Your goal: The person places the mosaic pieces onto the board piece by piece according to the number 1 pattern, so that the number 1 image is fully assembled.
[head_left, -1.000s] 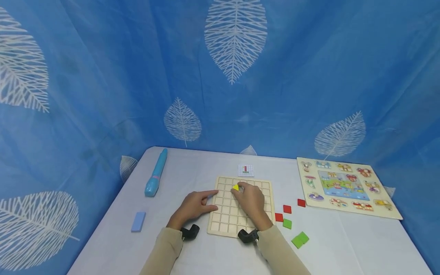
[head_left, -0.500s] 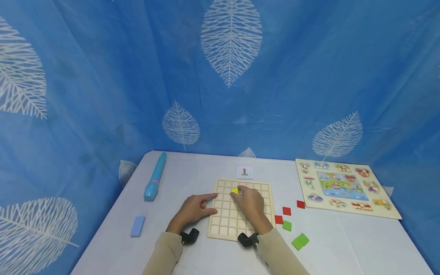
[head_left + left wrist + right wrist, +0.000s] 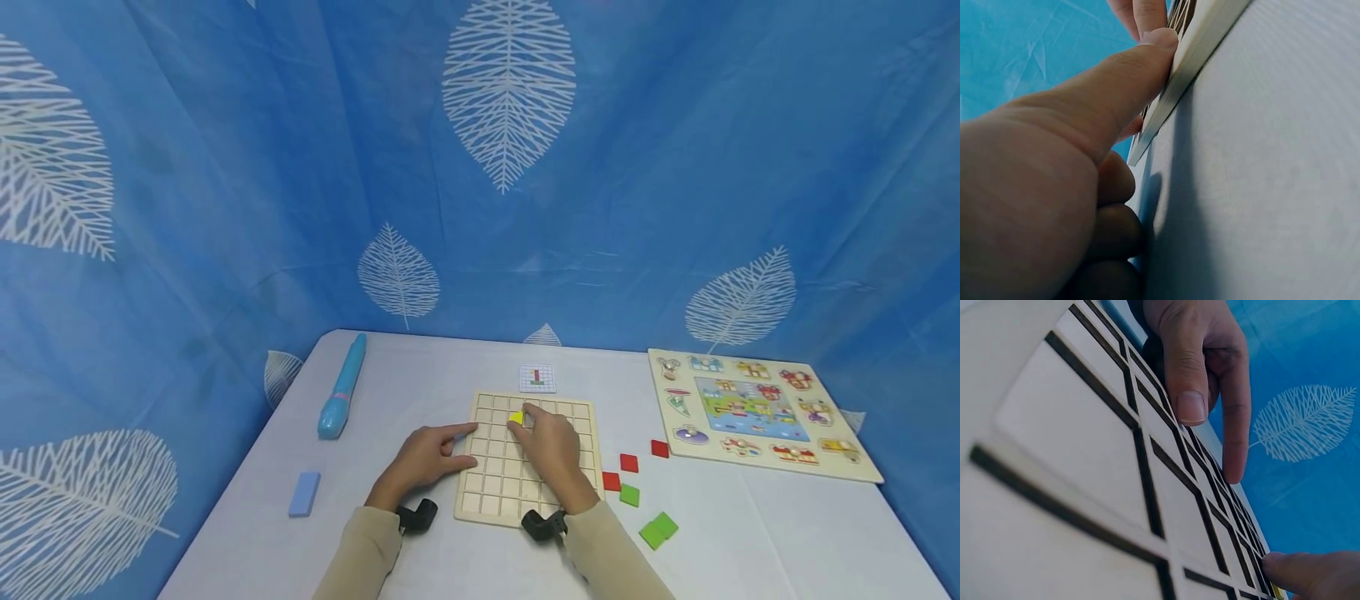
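Note:
A light wooden grid board lies on the white table. My right hand is over its upper middle, pinching a small yellow tile between thumb and index finger at one of the cells. In the right wrist view only a sliver of the yellow tile shows beside a fingertip of the right hand. My left hand touches the board's left edge with thumb and index finger extended and spread. The left wrist view shows its thumb pressed to that edge, the other fingers folded below.
Red tiles and green tiles lie right of the board. Behind it sits a pattern card. A picture knob puzzle is at far right. On the left are a blue microphone-shaped object and a light-blue block.
The head view has tilted a little, so the table sits slightly lower in it. Both hands, the yellow tile and the board keep nearly the same places relative to one another.

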`<action>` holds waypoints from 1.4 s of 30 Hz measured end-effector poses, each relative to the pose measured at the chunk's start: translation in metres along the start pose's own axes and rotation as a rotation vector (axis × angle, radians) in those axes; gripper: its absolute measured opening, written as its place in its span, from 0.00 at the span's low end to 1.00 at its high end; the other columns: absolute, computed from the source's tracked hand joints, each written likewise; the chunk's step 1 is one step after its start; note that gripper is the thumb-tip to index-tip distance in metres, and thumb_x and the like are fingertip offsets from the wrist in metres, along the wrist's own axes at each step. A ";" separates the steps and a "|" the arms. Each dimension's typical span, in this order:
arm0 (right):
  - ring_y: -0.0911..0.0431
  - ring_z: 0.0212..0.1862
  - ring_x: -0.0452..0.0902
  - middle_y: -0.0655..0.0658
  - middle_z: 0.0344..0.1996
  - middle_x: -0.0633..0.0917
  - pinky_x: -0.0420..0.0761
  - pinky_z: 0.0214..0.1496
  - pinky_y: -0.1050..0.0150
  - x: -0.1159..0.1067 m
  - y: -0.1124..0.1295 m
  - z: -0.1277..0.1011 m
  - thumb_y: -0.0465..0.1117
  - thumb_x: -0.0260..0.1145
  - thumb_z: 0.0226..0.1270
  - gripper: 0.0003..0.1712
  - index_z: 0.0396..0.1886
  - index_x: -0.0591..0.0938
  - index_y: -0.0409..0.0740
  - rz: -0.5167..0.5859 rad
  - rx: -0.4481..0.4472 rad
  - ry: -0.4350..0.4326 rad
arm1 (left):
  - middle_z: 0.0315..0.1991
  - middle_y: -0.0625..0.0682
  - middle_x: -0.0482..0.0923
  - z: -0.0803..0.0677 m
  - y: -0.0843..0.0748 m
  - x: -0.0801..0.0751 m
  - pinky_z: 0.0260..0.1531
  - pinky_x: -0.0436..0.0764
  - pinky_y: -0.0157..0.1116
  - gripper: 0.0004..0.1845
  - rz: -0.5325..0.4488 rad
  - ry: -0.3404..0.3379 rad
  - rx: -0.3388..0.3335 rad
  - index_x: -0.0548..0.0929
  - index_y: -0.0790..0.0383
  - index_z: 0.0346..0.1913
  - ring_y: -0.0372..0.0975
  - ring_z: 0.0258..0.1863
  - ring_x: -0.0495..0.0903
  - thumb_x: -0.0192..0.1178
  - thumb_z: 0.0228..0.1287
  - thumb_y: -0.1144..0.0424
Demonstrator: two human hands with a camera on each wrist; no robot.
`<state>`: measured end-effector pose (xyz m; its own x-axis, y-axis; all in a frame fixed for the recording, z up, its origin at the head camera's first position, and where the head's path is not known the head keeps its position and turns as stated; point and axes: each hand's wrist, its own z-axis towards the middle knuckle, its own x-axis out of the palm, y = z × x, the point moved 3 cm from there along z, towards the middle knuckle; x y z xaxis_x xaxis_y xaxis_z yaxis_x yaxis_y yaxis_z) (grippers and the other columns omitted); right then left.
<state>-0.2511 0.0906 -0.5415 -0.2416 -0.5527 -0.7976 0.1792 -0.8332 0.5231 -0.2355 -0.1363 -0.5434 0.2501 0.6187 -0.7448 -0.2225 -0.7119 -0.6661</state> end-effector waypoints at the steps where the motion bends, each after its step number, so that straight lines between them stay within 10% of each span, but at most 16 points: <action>1: 0.50 0.30 0.85 0.39 0.36 0.90 0.77 0.26 0.57 0.000 0.000 0.000 0.52 0.78 0.61 0.26 0.53 0.88 0.42 0.000 0.001 0.001 | 0.17 0.40 0.63 0.000 0.000 0.000 0.19 0.61 0.32 0.33 0.000 -0.001 0.001 0.81 0.45 0.68 0.33 0.16 0.60 0.74 0.59 0.45; 12: 0.60 0.22 0.73 0.43 0.36 0.91 0.69 0.23 0.63 -0.002 0.000 0.000 0.50 0.77 0.62 0.21 0.50 0.90 0.43 0.033 0.013 0.028 | 0.17 0.40 0.64 0.000 0.000 0.000 0.20 0.62 0.32 0.33 -0.008 -0.003 0.000 0.81 0.45 0.68 0.33 0.16 0.61 0.75 0.59 0.46; 19: 0.55 0.30 0.83 0.43 0.37 0.91 0.80 0.32 0.56 -0.005 -0.003 -0.002 0.49 0.78 0.61 0.20 0.48 0.90 0.42 0.047 0.001 0.004 | 0.17 0.40 0.63 0.000 0.000 0.002 0.19 0.61 0.32 0.33 -0.022 -0.001 0.016 0.81 0.46 0.68 0.33 0.16 0.60 0.74 0.59 0.45; 31: 0.59 0.14 0.59 0.53 0.09 0.67 0.62 0.20 0.62 -0.040 -0.018 0.006 0.49 0.74 0.66 0.21 0.54 0.89 0.44 0.200 0.110 0.049 | 0.16 0.40 0.63 0.000 0.001 0.000 0.20 0.61 0.32 0.33 -0.009 0.010 0.004 0.80 0.46 0.68 0.32 0.16 0.59 0.74 0.59 0.45; 42: 0.56 0.12 0.59 0.51 0.10 0.67 0.59 0.16 0.62 -0.101 -0.051 0.003 0.49 0.74 0.67 0.18 0.51 0.90 0.43 0.226 0.119 -0.176 | 0.17 0.41 0.64 0.001 0.002 0.000 0.20 0.61 0.33 0.33 0.001 0.002 0.003 0.80 0.45 0.68 0.34 0.17 0.61 0.74 0.59 0.44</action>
<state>-0.2394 0.1891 -0.4871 -0.3722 -0.7096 -0.5983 0.1364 -0.6795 0.7209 -0.2369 -0.1367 -0.5448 0.2522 0.6172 -0.7453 -0.2259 -0.7114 -0.6655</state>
